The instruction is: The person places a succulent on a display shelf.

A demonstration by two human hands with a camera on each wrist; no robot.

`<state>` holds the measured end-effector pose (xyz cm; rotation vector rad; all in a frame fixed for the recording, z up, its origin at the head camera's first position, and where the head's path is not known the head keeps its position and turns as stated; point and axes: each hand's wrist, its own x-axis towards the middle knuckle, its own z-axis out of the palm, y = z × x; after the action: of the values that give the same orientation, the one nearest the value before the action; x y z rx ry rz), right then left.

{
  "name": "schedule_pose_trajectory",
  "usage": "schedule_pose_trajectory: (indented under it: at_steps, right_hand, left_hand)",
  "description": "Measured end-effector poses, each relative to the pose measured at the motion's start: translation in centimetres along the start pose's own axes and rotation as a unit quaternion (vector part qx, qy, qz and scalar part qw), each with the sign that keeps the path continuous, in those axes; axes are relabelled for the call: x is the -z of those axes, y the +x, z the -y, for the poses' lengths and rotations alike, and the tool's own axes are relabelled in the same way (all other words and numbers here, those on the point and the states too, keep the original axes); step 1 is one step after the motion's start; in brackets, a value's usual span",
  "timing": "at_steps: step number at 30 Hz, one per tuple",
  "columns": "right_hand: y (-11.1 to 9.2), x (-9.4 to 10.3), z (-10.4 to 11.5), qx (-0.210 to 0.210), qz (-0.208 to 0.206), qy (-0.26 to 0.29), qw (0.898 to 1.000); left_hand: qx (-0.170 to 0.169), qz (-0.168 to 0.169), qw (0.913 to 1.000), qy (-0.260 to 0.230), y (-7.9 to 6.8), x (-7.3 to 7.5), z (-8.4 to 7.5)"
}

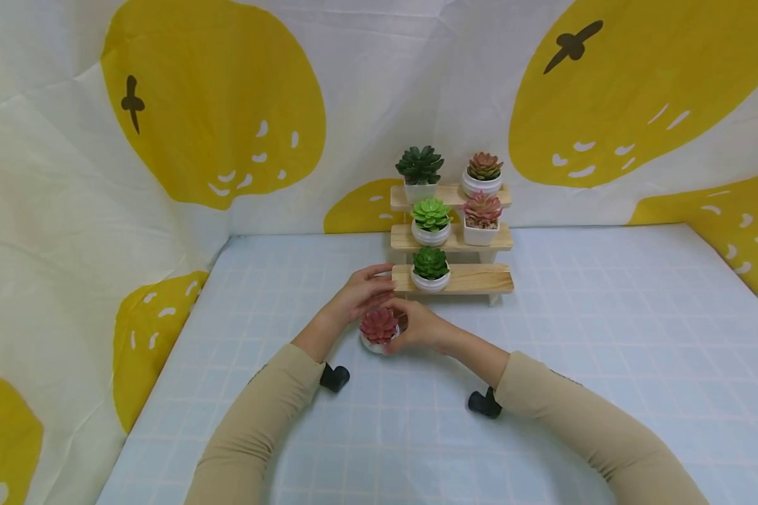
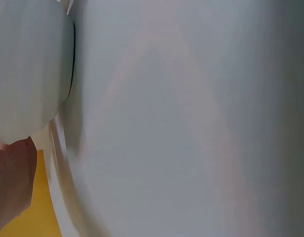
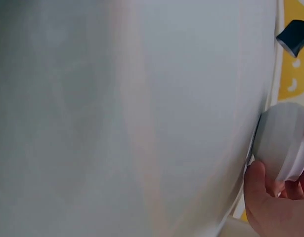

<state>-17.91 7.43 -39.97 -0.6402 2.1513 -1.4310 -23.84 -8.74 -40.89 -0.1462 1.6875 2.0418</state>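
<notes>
A dusky red succulent (image 1: 379,325) in a round white pot (image 3: 281,140) is low over the table in front of a wooden stand. My right hand (image 1: 422,327) grips this pot from the right, thumb and fingers around its side. My left hand (image 1: 361,293) is just behind and left of it, fingers extended toward the left end of the stand's bottom step (image 1: 480,278). Whether those fingertips touch the wood, I cannot tell. In the left wrist view, the white pot (image 2: 30,69) is close beside part of a hand (image 2: 12,180).
A green succulent (image 1: 430,264) in a white pot occupies the bottom step's left part. The middle step holds a light green succulent (image 1: 431,214) and a pink one (image 1: 481,210); a dark green (image 1: 420,165) and a reddish-brown plant (image 1: 483,167) stand on top. Patterned cloth (image 1: 379,91) hangs behind.
</notes>
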Motion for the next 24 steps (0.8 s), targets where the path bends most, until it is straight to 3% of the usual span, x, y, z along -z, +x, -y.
schedule_pose_trajectory:
  at_steps: [24]
  right_hand:
    - [-1.3, 0.6, -0.2, -0.019, 0.01, 0.006, 1.0]
  left_hand:
    - [-0.003, 0.0, 1.0, -0.009, -0.1, -0.2, -0.1]
